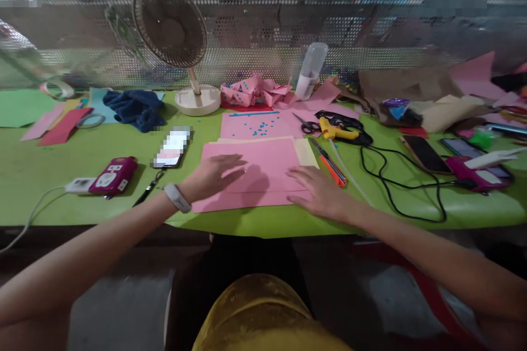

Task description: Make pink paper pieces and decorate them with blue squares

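Observation:
Pink paper sheets (259, 175) lie stacked on the green table in front of me, the upper one set a little farther back than the lower. My left hand (216, 175) is over their left side, fingers stretched out, with a white band on the wrist. On the right side of the stack rests my right hand (317, 191), fingers spread. Neither hand grips anything. Beyond the stack is another pink sheet (242, 126) with small blue pieces scattered on it. An orange box cutter (332, 169) lies just beyond my right hand.
Scissors (308, 125) and a yellow glue gun (335, 129) sit back right, with a black cable (395, 205) looping nearby. A phone (173, 147) and a magenta power box (114, 176) lie left. A fan (197, 100) stands behind, beside folded pink paper pieces (255, 90).

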Demonstrator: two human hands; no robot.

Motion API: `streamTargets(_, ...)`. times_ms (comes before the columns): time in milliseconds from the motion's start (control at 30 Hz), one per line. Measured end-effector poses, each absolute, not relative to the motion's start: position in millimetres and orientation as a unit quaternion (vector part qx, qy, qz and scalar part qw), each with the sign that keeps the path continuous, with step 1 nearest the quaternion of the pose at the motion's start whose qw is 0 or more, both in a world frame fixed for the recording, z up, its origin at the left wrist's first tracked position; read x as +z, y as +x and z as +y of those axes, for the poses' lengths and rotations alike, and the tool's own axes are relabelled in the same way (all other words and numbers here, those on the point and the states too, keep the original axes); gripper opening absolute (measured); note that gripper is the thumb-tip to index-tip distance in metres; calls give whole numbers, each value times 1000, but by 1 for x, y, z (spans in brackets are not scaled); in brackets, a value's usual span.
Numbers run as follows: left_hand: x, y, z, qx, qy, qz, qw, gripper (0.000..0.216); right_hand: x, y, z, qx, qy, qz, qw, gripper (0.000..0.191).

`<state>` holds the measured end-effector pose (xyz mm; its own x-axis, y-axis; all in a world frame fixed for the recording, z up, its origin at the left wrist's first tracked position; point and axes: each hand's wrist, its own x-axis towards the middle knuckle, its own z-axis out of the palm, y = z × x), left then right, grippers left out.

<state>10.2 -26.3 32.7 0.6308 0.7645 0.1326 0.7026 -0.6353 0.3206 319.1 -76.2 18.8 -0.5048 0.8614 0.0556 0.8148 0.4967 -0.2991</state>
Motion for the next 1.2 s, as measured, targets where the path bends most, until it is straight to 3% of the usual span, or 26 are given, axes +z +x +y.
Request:
streamTargets(67, 18, 31, -38, 99, 930, 347, 71, 60, 28, 305, -67, 188, -565, -796, 102, 30)
streamTargets(100, 10, 38, -44, 86, 937, 335, 52, 64, 30, 298, -62, 253, -589, -763, 78, 27)
streamTargets(200, -7, 48, -53, 45, 948, 313, 34, 76, 28, 281, -43, 461, -576, -675, 17, 37)
streamTargets(267, -12, 47, -55, 37, 952, 301, 31, 80, 22, 274, -34, 519, -561, -646, -9, 41)
streamTargets(767, -14, 44, -52, 44, 959, 279, 5, 84, 22, 347, -39, 542, -608, -579, -46, 44)
streamTargets(933, -16, 40, -50, 55, 956, 287, 3, 83, 38, 363, -52, 461, -638, -617, -7, 41)
streamTargets(1100, -20, 16, -42, 46, 940, 338, 3, 82, 41, 379, -50, 49, -687, -718, 99, 39)
streamTargets(1200, -18, 0, -35, 49, 930, 363, 10, 80, 25, 388, -42, -28, -684, -725, 69, 47)
